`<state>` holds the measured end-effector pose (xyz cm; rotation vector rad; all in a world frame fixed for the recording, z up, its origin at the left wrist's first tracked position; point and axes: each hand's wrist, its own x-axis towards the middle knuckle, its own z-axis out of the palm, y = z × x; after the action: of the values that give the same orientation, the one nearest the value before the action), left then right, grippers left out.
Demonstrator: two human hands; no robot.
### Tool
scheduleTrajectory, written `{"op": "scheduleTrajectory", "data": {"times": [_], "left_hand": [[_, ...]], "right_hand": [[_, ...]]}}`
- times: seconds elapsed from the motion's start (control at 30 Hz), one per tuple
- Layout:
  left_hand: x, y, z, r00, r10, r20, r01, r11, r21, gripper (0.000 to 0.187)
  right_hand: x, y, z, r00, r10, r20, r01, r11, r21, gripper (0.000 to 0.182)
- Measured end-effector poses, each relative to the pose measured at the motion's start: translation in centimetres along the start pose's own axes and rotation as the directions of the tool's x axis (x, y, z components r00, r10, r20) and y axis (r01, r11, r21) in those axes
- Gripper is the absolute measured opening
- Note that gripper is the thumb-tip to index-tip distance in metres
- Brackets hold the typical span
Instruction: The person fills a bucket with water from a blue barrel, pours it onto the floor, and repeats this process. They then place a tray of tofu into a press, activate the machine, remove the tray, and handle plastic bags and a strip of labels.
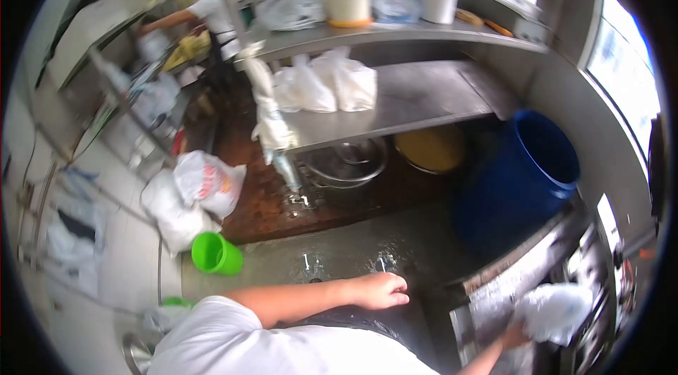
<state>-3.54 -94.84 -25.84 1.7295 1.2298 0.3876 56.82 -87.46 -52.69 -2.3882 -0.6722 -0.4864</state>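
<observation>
Nearest us, our left hand (381, 291) is loosely closed in front of our body, well to the near left of the blue barrel (515, 170), with nothing visible in it; we do well to keep it relaxed and ready to steady the load. Our right hand (514, 336) grips the plastic bag (558, 311) by its left side, nearer to us than the barrel, above the metal surface (496, 292); blur hides exactly how our fingers close. Since the film looks thin and slippery, we should gather plenty of it, keep the bag level and hold it off the hard edges. Farther out, the green bucket (216, 253) stands left of the barrel on the wet floor (282, 258), so we should plant our feet carefully. Beyond, the steel bowl (346, 163) sits left of the barrel, out of our reach's way.
</observation>
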Motion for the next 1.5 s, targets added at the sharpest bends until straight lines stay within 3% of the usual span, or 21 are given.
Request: {"op": "scheduleTrajectory", "data": {"times": [0.03, 0.07, 0.2, 0.23, 0.4, 0.57, 0.6, 0.63, 0.7, 0.77, 0.83, 0.9, 0.97, 1.0, 1.07, 1.1, 1.17, 1.27, 1.5], "left_hand": [[-0.6, -0.1, -0.4, 1.000, -0.006, 0.011, 0.006, 1.000, 0.002, 0.049], [-0.9, -0.9, -0.2, 1.000, -0.012, -0.001, 0.012, 1.000, 0.011, 0.048], [-3.6, -3.1, -0.6, 0.997, -0.027, -0.076, 0.026, 1.000, -0.003, 0.046], [-4.5, -3.3, -1.0, 0.995, -0.022, -0.102, 0.020, 1.000, -0.017, 0.046], [-8.3, -6.6, -3.4, 0.987, -0.064, -0.145, 0.053, 0.996, -0.078, 0.048], [-14.3, -9.6, -7.9, 0.970, -0.030, -0.241, 0.015, 0.998, -0.061, 0.049], [-15.9, -10.3, -9.0, 0.963, -0.032, -0.266, 0.013, 0.997, -0.075, 0.050], [-17.6, -11.2, -9.9, 0.957, -0.035, -0.288, 0.010, 0.996, -0.089, 0.050], [-20.9, -14.3, -11.0, 0.919, -0.010, -0.394, -0.026, 0.996, -0.086, 0.050], [-24.9, -16.5, -12.6, 0.883, -0.082, -0.461, 0.041, 0.994, -0.097, 0.048], [-29.2, -18.7, -13.8, 0.870, -0.123, -0.477, 0.084, 0.991, -0.104, 0.048], [-33.2, -21.7, -13.8, 0.794, -0.218, -0.568, 0.125, 0.972, -0.198, 0.049], [-37.3, -23.5, -13.9, 0.761, -0.291, -0.580, 0.193, 0.955, -0.226, 0.050], [-38.9, -25.1, -13.4, 0.703, -0.340, -0.625, 0.217, 0.939, -0.267, 0.050], [-42.3, -26.9, -12.8, 0.599, -0.427, -0.677, 0.243, 0.903, -0.354, 0.050], [-43.9, -27.4, -12.5, 0.591, -0.438, -0.677, 0.249, 0.898, -0.363, 0.050], [-46.4, -28.2, -12.0, 0.483, -0.513, -0.710, 0.159, 0.848, -0.505, 0.049], [-49.1, -29.0, -12.0, 0.375, -0.617, -0.692, 0.202, 0.782, -0.589, 0.045], [-52.5, -32.1, -15.8, 0.254, -0.672, -0.696, 0.185, 0.740, -0.647, 0.040]], "right_hand": [[-1.5, -7.2, -8.3, 0.992, 0.018, 0.125, 0.011, 0.974, -0.228, 0.048], [-1.7, -7.9, -9.1, 0.994, 0.065, 0.087, -0.039, 0.962, -0.270, 0.048], [-3.6, -10.4, -11.6, 0.974, 0.148, -0.169, -0.174, 0.972, -0.156, 0.047], [-4.4, -11.5, -12.2, 0.977, 0.134, -0.164, -0.158, 0.977, -0.142, 0.047], [-10.4, -17.3, -15.9, 0.992, -0.024, -0.126, 0.046, 0.983, 0.175, 0.052], [-18.6, -23.6, -19.0, 0.975, -0.188, -0.119, 0.222, 0.848, 0.482, 0.057], [-21.1, -24.8, -18.2, 0.949, -0.312, 0.045, 0.239, 0.807, 0.540, 0.057], [-23.8, -25.7, -17.3, 0.879, -0.434, 0.198, 0.244, 0.765, 0.596, 0.056], [-29.9, -27.4, -15.7, 0.624, -0.641, 0.447, 0.215, 0.691, 0.691, 0.055], [-37.7, -30.2, -9.7, 0.295, -0.595, 0.747, -0.268, 0.699, 0.663, 0.039], [-44.9, -35.3, -14.4, 0.028, -0.741, 0.671, -0.054, 0.669, 0.741, 0.042], [-50.7, -39.4, -18.6, -0.194, -0.854, 0.483, 0.288, 0.421, 0.860, 0.037], [-55.5, -43.6, -25.4, -0.408, -0.785, 0.466, 0.328, 0.351, 0.877, 0.037], [-57.6, -45.2, -27.5, -0.419, -0.780, 0.465, 0.328, 0.348, 0.878, 0.037], [-61.2, -47.4, -30.3, -0.631, -0.674, 0.384, 0.330, 0.215, 0.919, 0.040], [-62.8, -48.0, -30.6, -0.641, -0.666, 0.381, 0.326, 0.212, 0.921, 0.040], [-66.3, -49.1, -30.3, -0.712, -0.632, 0.307, 0.291, 0.133, 0.948, 0.040], [-70.7, -51.6, -29.8, -0.793, -0.544, 0.274, 0.313, 0.023, 0.950, 0.039], [-81.1, -60.4, -29.8, -0.872, -0.480, 0.098, 0.149, -0.070, 0.986, 0.036]]}}
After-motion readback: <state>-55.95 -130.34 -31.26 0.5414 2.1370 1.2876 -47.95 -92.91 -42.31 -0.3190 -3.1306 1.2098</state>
